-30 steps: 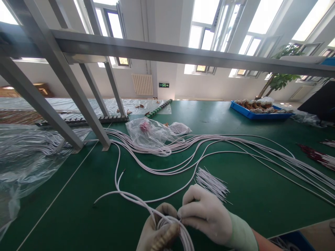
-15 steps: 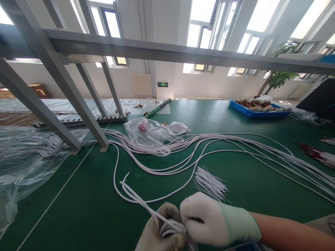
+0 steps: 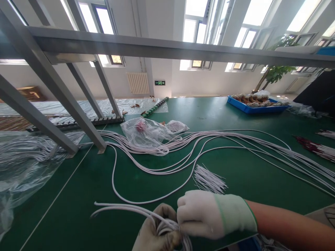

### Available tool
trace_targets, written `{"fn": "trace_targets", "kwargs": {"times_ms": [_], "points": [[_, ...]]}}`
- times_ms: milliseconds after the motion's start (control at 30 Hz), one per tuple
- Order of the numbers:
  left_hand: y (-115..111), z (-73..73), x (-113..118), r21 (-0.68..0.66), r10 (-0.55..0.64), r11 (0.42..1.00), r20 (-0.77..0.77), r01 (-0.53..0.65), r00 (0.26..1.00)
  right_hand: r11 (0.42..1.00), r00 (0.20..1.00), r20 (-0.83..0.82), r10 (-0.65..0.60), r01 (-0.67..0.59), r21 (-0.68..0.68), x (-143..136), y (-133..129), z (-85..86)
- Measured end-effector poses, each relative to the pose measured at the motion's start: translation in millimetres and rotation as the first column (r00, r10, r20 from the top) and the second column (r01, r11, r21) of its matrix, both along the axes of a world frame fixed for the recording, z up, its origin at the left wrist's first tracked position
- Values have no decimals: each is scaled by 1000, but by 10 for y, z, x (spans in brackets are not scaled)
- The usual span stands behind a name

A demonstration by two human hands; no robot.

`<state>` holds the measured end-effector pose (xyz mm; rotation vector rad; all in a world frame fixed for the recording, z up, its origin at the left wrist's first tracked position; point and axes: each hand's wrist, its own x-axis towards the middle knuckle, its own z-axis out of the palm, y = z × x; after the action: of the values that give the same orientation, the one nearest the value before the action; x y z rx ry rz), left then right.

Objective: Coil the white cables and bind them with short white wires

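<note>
Firmly clasped a coil [image 3: 164, 226] between the thumb and fingers of the left hand [image 3: 154, 233], low over the table [image 3: 78, 223], with two cable ends [image 3: 101, 204] jutting left; held the right hand [image 3: 200, 214] curled against the coil's right side, with any pinch there too hidden to tell; had strips [image 3: 209, 179] lying just beyond.

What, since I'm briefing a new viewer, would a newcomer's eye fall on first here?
Probably the gloved hands at bottom centre: the left hand grips a white cable coil, with the right hand curled at its edge. Beyond them, long pale cables sweep across the green tabletop. A bright blue tray sits back right.
</note>
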<state>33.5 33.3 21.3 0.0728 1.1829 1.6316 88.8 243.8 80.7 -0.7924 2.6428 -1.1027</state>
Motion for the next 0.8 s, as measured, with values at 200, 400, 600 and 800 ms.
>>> {"fn": "trace_targets", "kwargs": {"times_ms": [200, 400, 600, 800], "points": [[18, -70, 19, 150, -29, 989, 174, 3, 984, 989, 985, -120, 123, -131, -63, -63, 29, -114], [37, 13, 19, 178, 20, 982, 252, -66, 968, 963, 992, -52, 112, -122, -242, -66, 109, -130], [44, -60, 11, 195, 55, 977, 175, -89, 983, 973, 1000, 24, -4, 9, -231, -19, 113, -120], [65, 8, -14, 32, 38, 999, 115, -42, 993, 993, 996, -2, -88, 88, -77, -17, 59, -40]]}}
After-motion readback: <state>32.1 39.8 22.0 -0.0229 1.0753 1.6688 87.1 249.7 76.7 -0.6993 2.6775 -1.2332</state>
